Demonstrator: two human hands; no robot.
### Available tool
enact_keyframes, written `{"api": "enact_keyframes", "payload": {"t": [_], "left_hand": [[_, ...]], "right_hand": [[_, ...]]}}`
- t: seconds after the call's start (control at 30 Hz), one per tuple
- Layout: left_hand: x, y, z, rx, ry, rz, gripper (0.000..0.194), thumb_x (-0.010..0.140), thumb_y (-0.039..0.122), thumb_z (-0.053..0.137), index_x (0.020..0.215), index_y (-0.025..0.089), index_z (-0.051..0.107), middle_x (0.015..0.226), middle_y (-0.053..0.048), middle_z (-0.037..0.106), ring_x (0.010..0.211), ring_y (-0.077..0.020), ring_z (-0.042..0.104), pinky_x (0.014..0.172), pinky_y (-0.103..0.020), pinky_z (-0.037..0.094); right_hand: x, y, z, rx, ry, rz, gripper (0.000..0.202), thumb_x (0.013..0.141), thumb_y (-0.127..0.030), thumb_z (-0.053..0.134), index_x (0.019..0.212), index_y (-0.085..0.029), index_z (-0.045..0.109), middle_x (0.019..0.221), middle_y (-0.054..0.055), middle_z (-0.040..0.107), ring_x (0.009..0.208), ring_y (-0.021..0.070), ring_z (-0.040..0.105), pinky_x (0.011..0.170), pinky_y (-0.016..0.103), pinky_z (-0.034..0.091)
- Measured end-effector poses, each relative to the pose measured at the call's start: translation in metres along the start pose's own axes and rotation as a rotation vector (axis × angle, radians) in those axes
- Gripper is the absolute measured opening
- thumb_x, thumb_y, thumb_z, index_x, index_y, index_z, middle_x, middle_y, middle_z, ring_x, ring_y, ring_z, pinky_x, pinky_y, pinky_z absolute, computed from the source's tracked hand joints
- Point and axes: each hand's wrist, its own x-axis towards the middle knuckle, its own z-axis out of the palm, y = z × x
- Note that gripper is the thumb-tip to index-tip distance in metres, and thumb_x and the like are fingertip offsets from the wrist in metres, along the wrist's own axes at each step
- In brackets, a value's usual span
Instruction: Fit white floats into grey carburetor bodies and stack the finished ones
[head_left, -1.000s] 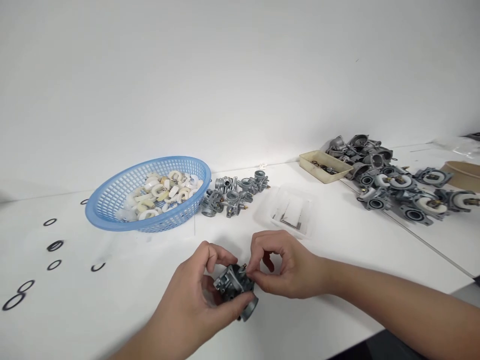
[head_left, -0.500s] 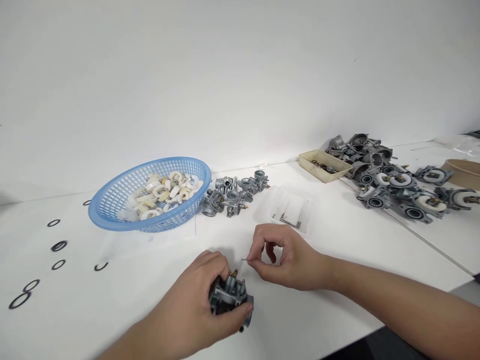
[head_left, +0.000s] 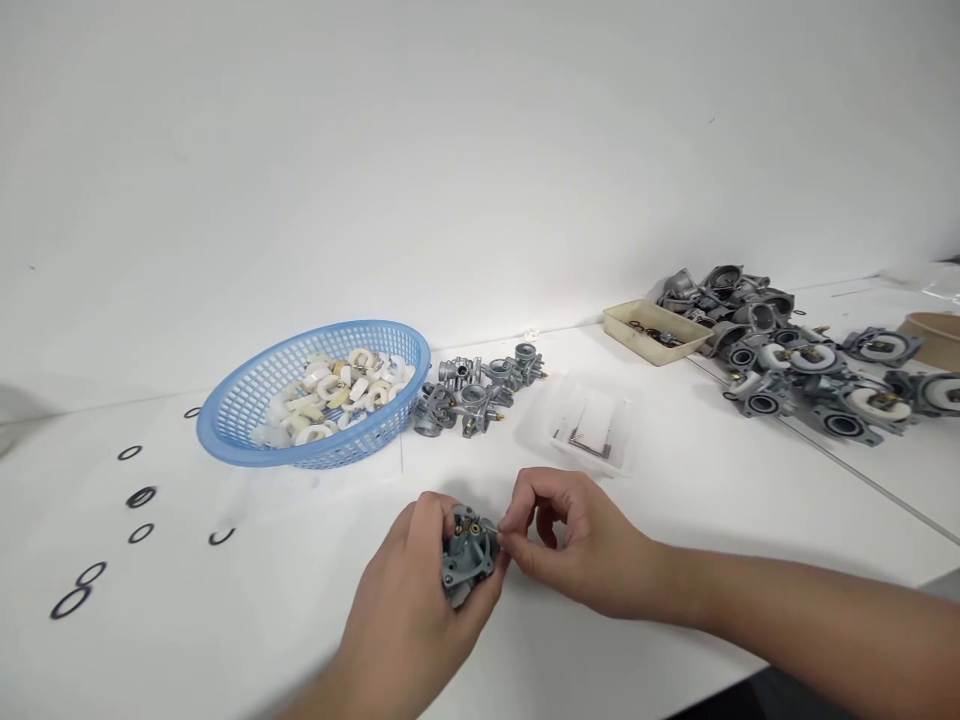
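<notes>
My left hand [head_left: 416,600] is wrapped round a grey metal carburetor body [head_left: 469,562] with brass jets, low over the white table. The body is tilted, so its jet side faces up toward me. Just to its right, my right hand [head_left: 581,550] pinches a thin metal pin [head_left: 492,530] between thumb and forefinger. The pin's tip is at the carburetor's upper right edge; whether it sits in a hole is too small to tell. Behind my right hand stands a clear plastic tray [head_left: 624,440] with several thin metal pins in it.
A blue basket [head_left: 225,445] of white floats [head_left: 364,395] stands at the left, with several carburetor bodies [head_left: 480,400] beside it. Black rubber rings [head_left: 141,497] lie far left. A cream box [head_left: 652,350] and a heap of carburetor parts [head_left: 757,315] occupy the right.
My left hand has turned the carburetor so its jet side shows. My right hand's pin has come from above the table to the carburetor's edge. The view has shifted slightly.
</notes>
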Motion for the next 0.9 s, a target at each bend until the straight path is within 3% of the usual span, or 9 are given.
{"api": "enact_keyframes", "payload": {"t": [0.1,0.27,0.3,0.37,0.47,0.6,0.77,0.9], "left_hand": [[0.000,0.003,0.002,-0.050,0.050,-0.023,0.030,0.104,0.055,0.060,0.109,0.028,0.047,0.105,-0.007,0.071,0.092,-0.0327,0.077,0.076,-0.050,0.064],[-0.012,0.001,0.003,-0.125,0.053,0.143,0.050,0.110,0.039,0.061,0.155,0.029,0.044,0.142,-0.016,0.063,0.130,-0.0362,0.071,0.104,-0.058,0.067],[-0.014,0.000,0.004,-0.144,0.036,0.170,0.052,0.111,0.036,0.060,0.160,0.031,0.043,0.144,-0.016,0.061,0.130,-0.0345,0.072,0.105,-0.055,0.068],[-0.018,0.001,0.004,-0.193,0.010,0.183,0.053,0.112,0.033,0.057,0.163,0.036,0.043,0.141,-0.013,0.060,0.117,-0.0302,0.076,0.091,-0.046,0.072],[-0.017,0.003,0.002,-0.256,-0.024,0.136,0.047,0.108,0.035,0.060,0.155,0.037,0.051,0.129,-0.010,0.062,0.092,-0.0249,0.075,0.065,-0.037,0.066],[-0.011,0.005,-0.003,-0.180,-0.038,0.117,0.041,0.089,0.033,0.077,0.125,0.031,0.055,0.117,-0.005,0.066,0.089,-0.0252,0.075,0.074,-0.041,0.066],[-0.013,0.008,-0.002,-0.149,0.000,-0.053,0.058,0.080,0.046,0.085,0.109,0.032,0.037,0.091,0.004,0.063,0.067,-0.0212,0.066,0.059,-0.035,0.054],[-0.016,0.009,0.005,-0.127,0.050,-0.046,0.061,0.080,0.052,0.086,0.109,0.032,0.036,0.106,0.000,0.063,0.070,-0.0211,0.068,0.061,-0.036,0.058]], "right_hand": [[-0.002,0.003,0.004,-0.007,0.035,-0.002,0.010,0.083,-0.020,0.084,0.083,-0.021,0.074,0.081,0.001,0.077,0.065,0.0122,0.055,0.057,0.024,0.043],[-0.002,0.004,0.004,0.000,0.017,0.031,0.011,0.081,-0.019,0.084,0.082,-0.020,0.073,0.078,0.001,0.076,0.065,0.0126,0.054,0.059,0.025,0.042],[-0.002,0.005,0.004,0.007,0.020,0.033,0.012,0.081,-0.020,0.085,0.083,-0.020,0.073,0.078,0.001,0.076,0.066,0.0130,0.054,0.059,0.025,0.043],[-0.002,0.005,0.003,0.039,0.018,0.031,0.013,0.082,-0.022,0.086,0.083,-0.020,0.073,0.080,0.002,0.077,0.067,0.0132,0.055,0.061,0.026,0.044],[-0.001,0.007,0.000,0.096,-0.008,0.009,0.015,0.083,-0.024,0.087,0.084,-0.019,0.073,0.082,0.003,0.077,0.069,0.0133,0.058,0.062,0.026,0.047],[-0.001,0.005,-0.003,0.119,-0.079,-0.062,0.015,0.083,-0.021,0.088,0.083,-0.019,0.073,0.081,0.001,0.075,0.068,0.0124,0.059,0.063,0.025,0.050],[-0.001,0.000,-0.005,0.098,-0.125,-0.173,0.013,0.083,-0.015,0.086,0.080,-0.020,0.074,0.080,0.000,0.073,0.069,0.0125,0.062,0.067,0.027,0.054],[-0.001,-0.002,-0.005,0.077,-0.107,-0.196,0.012,0.084,-0.015,0.085,0.080,-0.021,0.075,0.079,0.000,0.073,0.071,0.0139,0.064,0.068,0.027,0.055]]}}
